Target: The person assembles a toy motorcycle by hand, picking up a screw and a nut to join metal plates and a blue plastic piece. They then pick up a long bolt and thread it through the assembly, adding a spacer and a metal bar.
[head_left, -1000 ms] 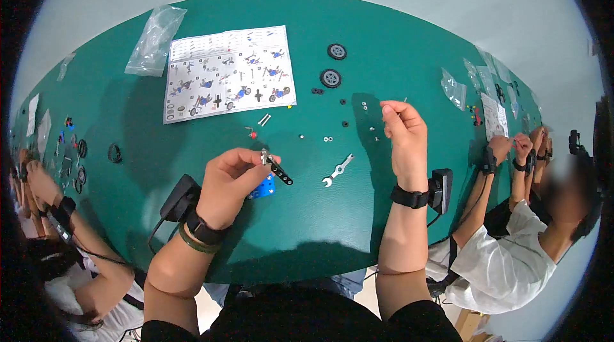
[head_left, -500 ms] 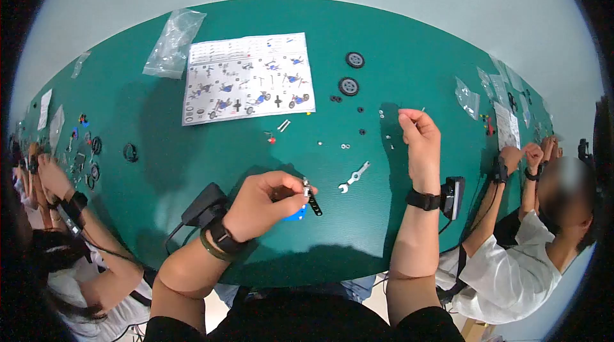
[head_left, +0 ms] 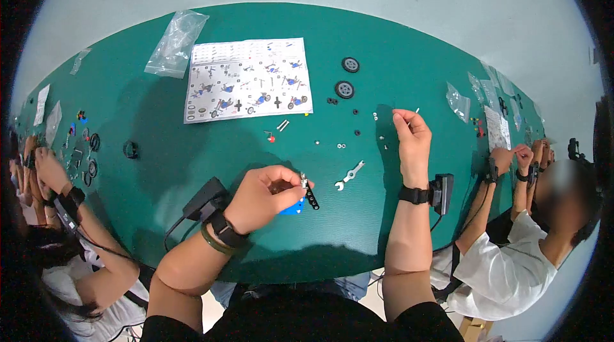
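Observation:
My left hand [head_left: 267, 196] is closed in a pinch around a small toy-model assembly. Its black perforated strip [head_left: 312, 199] points down to the right, a small silver metal piece [head_left: 304, 182] shows at the fingertips, and a blue part [head_left: 293, 208] shows below the thumb. My right hand [head_left: 414, 140] is raised at the right, thumb and fingers pinched together; whatever lies between them is too small to make out. A thin silver piece [head_left: 417, 110] shows just above its fingers. Between the hands lies a small silver wrench [head_left: 350, 176].
Beyond my hands are a printed instruction sheet [head_left: 249, 80], a clear plastic bag [head_left: 177, 45] and two wheels [head_left: 345, 90]. Small nuts [head_left: 341, 146], metal pins [head_left: 283, 125] and a red piece [head_left: 272, 139] lie scattered. People work on both sides; a black ring [head_left: 130, 149] lies left.
The view has shifted slightly, moving the table things a little left. Both hands keep their pinches, and the assembly in my left hand has tilted slightly, showing more blue.

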### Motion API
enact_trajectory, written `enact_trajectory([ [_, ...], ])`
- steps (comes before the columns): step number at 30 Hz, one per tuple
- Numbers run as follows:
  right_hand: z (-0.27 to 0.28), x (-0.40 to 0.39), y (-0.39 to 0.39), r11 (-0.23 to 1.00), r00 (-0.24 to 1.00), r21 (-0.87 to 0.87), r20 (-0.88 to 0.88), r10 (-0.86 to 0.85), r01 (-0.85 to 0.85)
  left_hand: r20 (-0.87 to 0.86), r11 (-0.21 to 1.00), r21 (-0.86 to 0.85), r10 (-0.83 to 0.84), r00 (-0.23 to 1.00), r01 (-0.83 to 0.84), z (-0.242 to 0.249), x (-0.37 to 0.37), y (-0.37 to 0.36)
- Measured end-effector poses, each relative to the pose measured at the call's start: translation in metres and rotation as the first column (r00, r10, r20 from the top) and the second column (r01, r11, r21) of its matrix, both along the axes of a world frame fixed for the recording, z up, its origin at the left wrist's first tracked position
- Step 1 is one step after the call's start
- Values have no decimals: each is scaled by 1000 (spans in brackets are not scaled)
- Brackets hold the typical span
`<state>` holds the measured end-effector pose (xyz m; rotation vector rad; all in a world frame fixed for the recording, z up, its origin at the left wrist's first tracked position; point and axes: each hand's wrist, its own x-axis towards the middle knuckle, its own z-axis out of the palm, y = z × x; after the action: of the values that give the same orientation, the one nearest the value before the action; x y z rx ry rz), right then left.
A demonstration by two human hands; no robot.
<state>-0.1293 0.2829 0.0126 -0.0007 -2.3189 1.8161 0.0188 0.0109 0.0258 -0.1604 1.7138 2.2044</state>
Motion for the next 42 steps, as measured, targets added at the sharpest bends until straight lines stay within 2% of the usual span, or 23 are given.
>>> enact_trajectory([
  [2, -4, -5, 11, 996, 998, -88, 56, -14, 19, -1, 998, -19, -53, 999, 53, 0, 0, -1],
  [6, -6, -10, 17, 973, 993, -227, 114, -10, 36, 6, 999, 6, -52, 999, 52, 0, 0, -2],
  [9, -3, -9, 16, 983, 991, -181, 132, -9, 33, 11, 999, 13, -51, 999, 51, -1, -1, -3],
  [12, 2, -6, 19, 995, 987, -89, 150, 57, -44, 11, 999, 18, -40, 999, 40, 0, -1, -3],
  [14, 11, -3, 19, 995, 970, 29, 227, 87, -96, 18, 999, 45, -26, 999, 25, 0, -1, -4],
  [18, 16, 5, 20, 941, 935, 226, 308, 177, -252, 14, 995, 91, 25, 1000, -26, -1, -3, -5],
  [19, 16, 7, 19, 932, 928, 212, 295, 225, -294, 16, 993, 105, 44, 999, -45, -1, -3, -5],
  [22, 17, 12, 15, 858, 941, 394, 209, 266, -330, 9, 989, 119, 83, 997, -83, -3, -4, -5],
  [29, 21, 14, 6, 767, 956, 576, 100, 277, -282, 11, 989, 125, 79, 997, -80, -1, -5, -6],
  [32, 18, 15, 1, 812, 970, 539, 41, 239, -223, 16, 988, 130, 84, 996, -85, -4, -4, -5],
  [35, 30, 30, -20, 922, 948, 227, 11, 319, -313, -4, 987, 125, 104, 995, -103, -4, -4, -3],
  [36, 36, 43, -33, 912, 913, 50, 32, 407, -408, -12, 986, 121, 112, 994, -110, -5, -3, -2],
  [38, 33, 64, -54, 841, 838, -84, 73, 541, -535, -17, 976, 166, 144, 989, -139, -7, -2, 1],
  [40, 30, 75, -71, 723, 728, -84, -63, 682, -685, -14, 976, 153, 159, 987, -155, -8, -1, 1],
  [41, 29, 80, -75, 700, 707, -113, -38, 706, -705, -8, 981, 118, 157, 988, -155, -7, 0, 0],
  [42, 30, 81, -79, 693, 696, -62, -69, 715, -718, -2, 984, 83, 155, 988, -155, -7, 0, 0],
])
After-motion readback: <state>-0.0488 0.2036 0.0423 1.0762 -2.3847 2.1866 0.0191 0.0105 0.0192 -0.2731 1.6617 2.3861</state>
